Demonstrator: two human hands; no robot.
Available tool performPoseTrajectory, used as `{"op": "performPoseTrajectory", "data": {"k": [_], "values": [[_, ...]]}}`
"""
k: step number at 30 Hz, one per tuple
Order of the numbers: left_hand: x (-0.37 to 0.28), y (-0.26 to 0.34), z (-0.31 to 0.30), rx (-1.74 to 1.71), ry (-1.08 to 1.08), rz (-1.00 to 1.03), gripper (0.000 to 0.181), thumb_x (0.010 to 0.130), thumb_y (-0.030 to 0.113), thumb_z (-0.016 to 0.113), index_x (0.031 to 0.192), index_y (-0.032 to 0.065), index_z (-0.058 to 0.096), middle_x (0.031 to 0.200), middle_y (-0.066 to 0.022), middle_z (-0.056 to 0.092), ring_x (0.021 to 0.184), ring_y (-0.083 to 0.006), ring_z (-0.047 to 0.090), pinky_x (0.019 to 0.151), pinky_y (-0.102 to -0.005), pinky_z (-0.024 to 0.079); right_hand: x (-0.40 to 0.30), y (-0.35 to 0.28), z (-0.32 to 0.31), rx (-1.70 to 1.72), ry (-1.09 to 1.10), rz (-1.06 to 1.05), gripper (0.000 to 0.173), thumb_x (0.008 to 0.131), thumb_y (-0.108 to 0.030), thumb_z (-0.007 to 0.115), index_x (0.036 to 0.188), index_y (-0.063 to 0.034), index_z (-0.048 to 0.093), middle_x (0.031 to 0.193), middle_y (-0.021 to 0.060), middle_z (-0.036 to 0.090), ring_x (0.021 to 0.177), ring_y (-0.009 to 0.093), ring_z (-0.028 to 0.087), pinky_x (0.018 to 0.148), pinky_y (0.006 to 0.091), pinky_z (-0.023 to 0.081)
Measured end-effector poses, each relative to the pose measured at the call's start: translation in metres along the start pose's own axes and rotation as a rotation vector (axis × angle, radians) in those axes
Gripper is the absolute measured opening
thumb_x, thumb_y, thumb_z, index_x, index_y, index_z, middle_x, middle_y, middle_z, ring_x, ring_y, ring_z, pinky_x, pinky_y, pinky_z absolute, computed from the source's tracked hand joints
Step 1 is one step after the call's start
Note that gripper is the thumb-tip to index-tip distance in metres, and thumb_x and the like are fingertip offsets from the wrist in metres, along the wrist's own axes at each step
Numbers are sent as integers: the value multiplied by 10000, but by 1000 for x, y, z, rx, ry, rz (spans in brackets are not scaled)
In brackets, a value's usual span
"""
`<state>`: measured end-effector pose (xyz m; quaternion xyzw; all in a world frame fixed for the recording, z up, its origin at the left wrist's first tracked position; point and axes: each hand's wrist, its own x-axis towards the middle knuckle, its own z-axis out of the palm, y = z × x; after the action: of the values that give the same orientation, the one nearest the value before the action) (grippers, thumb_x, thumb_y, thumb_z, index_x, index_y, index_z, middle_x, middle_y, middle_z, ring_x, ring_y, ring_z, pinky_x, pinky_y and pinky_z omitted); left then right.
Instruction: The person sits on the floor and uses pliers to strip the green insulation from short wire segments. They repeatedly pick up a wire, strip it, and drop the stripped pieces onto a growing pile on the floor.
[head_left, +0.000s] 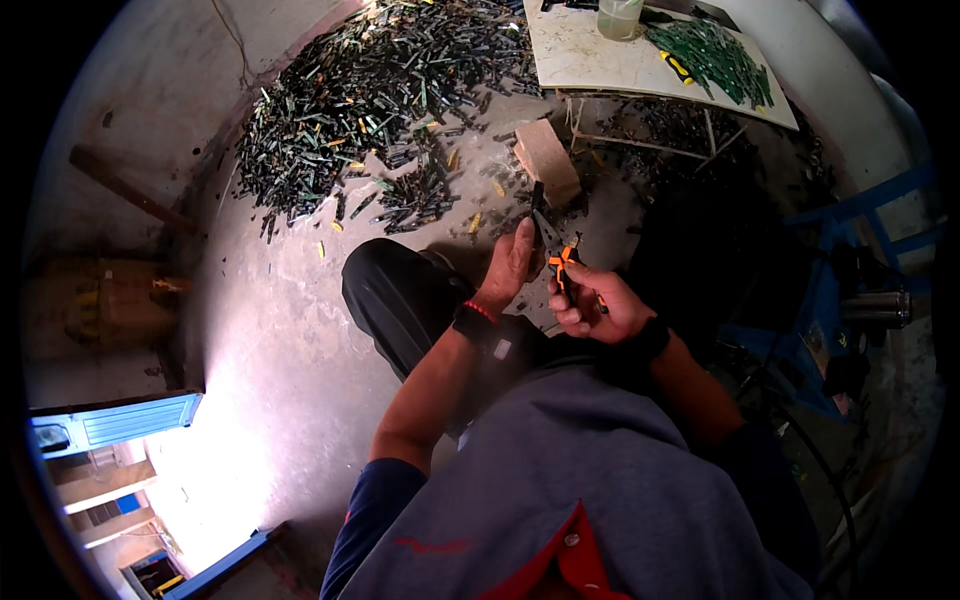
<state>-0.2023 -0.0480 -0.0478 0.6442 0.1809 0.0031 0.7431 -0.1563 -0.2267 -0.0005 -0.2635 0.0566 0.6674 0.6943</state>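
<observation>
My left hand holds a slim black piece upright between thumb and fingers. In my right hand are pliers with orange and black handles, their jaws directed up and left towards the black piece. Whether the jaws touch it, I cannot tell. Just beyond both hands a reddish brick lies on the concrete floor. A large heap of small dark strips, some green or yellow, spreads over the floor at the upper left.
At the upper right a low table with a pale top bears a pile of green strips, a yellow-and-black tool and a cup of cloudy liquid. A blue metal frame with a steel flask stands at the right.
</observation>
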Motion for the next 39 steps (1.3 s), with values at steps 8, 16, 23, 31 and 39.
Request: {"op": "performPoseTrajectory", "data": {"k": [8, 16, 23, 31, 39], "values": [[0, 6, -7, -96, -14, -85, 588, 956, 540, 302, 689, 49, 484, 560, -38, 460, 452, -126, 396, 452, -275, 312, -8, -3, 6, -437, 62, -265, 197, 892, -152, 507, 1045, -31, 532, 843, 63, 594, 699, 155, 566, 641, 262, 452], [-6, 16, -1, -133, -315, -177, 559, 969, 496, 310, 698, 43, 496, 600, -65, 475, 481, -146, 408, 477, -267, 313, 42, -57, -13, -684, 515, -656, 224, 864, -271, 615, 962, -79, 556, 819, -7, 566, 701, 72, 520, 602, 224, 422], [-11, 13, 8, -353, -238, -313, 550, 966, 519, 277, 744, 58, 478, 601, -59, 444, 469, -140, 354, 468, -258, 294, 69, -48, -24, -631, 479, -864, 187, 829, -92, 637, 992, -61, 549, 846, -22, 534, 731, 62, 483, 661, 228, 424], [-4, -9, 0, -660, -351, -458, 497, 960, 513, 311, 750, 83, 443, 611, -36, 401, 507, -137, 340, 446, -245, 263, 80, -50, -28, -829, 356, -979, 134, 852, -88, 598, 963, -41, 540, 830, -19, 533, 751, 63, 484, 693, 231, 418], [0, -5, -2, -568, -19, -337, 441, 922, 516, 417, 772, 102, 427, 592, -14, 365, 487, -125, 324, 453, -244, 256, 26, -52, -10, -720, 470, -670, 361, 920, -292, 542, 1181, -44, 527, 889, 12, 616, 780, 81, 568, 661, 192, 414]]}}
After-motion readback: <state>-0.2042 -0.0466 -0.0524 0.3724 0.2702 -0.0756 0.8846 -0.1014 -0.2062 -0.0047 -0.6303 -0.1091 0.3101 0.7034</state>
